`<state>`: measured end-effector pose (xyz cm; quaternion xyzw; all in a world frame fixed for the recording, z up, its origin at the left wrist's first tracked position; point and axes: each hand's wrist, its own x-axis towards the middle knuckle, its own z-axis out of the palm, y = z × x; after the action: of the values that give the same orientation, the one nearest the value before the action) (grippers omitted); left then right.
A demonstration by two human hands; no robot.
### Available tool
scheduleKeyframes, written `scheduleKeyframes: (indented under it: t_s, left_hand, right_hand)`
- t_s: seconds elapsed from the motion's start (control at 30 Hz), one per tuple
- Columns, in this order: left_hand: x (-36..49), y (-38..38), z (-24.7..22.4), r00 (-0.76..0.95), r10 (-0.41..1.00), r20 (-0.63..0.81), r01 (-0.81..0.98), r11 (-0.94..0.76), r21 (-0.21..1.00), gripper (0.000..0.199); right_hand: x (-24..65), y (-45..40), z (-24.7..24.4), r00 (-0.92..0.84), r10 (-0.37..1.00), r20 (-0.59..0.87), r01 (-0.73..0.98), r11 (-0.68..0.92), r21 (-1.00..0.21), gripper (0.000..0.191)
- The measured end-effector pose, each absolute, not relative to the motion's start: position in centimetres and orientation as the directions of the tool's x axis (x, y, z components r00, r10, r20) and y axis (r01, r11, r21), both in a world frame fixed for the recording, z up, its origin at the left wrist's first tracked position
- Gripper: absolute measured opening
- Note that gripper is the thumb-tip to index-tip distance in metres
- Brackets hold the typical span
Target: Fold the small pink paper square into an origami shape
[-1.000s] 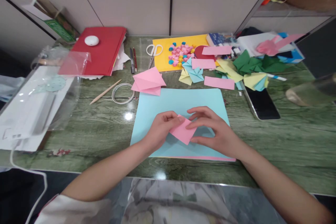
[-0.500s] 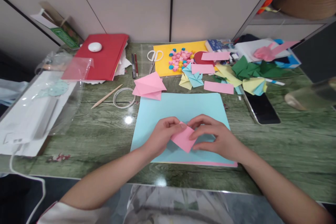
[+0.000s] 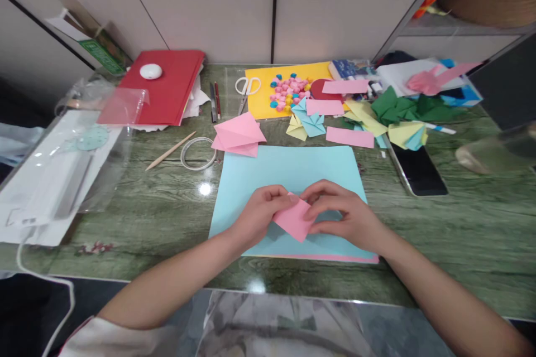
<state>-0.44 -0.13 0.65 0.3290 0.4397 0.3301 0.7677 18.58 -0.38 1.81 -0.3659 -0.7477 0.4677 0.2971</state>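
- Logged from my remote seat: the right hand (image 3: 343,213) has closed in on the pink square (image 3: 295,223) over the last second; its fingers stood more spread at the start, and the index now lies on the square's 3 o'clock edge.
- Left grip: the left hand (image 3: 260,211) is closed on the square, thumb pressing on top near the 11 o'clock corner. I see no change of hold there.
- Right grip: fingertips touch the paper, thumb near the lower right edge, a gap between thumb and index. I cannot tell whether it pinches.
- Square: between the two hands, one corner pointing to about 6 o'clock, over the blue sheet (image 3: 285,166). Whether it lifts clear of the sheet, I cannot tell; nor can I count its layers.
- My reading: with the left as anchor and the right at the edge, the paper is steadied from both sides, so I judge this as fine edge handling.
- View: the scene sank in the picture, then rose slightly. I put that down to head motion; the surroundings keep their places.
- Around the square: pink papers (image 3: 239,133) at 11 o'clock, tape (image 3: 197,168) at 10, phone (image 3: 422,173) at 2, all untouched.
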Motion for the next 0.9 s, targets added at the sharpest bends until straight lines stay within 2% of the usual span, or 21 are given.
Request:
scheduleKeyframes:
  t_s: [0.17, 0.37, 0.9]
  left_hand:
    - [-0.37, -0.12, 0.67, 0.407, 0.787, -0.464, -0.225, 0.578, 0.784, 0.028]
    - [-0.36, -0.09, 0.45, 0.415, 0.778, -0.471, -0.236, 0.592, 0.771, 0.028]
    - [-0.31, -0.09, 0.45, 0.403, 0.801, -0.442, -0.224, 0.555, 0.801, 0.027]
  right_hand:
    - [18.51, -0.49, 1.41, -0.538, 0.832, 0.136, 0.24, 0.306, -0.921, 0.007]
    - [18.51, -0.55, 1.42, -0.548, 0.823, 0.146, 0.225, 0.313, -0.923, 0.016]
    - [18.56, -0.55, 1.33, -0.533, 0.84, 0.102, 0.276, 0.286, -0.918, 0.005]
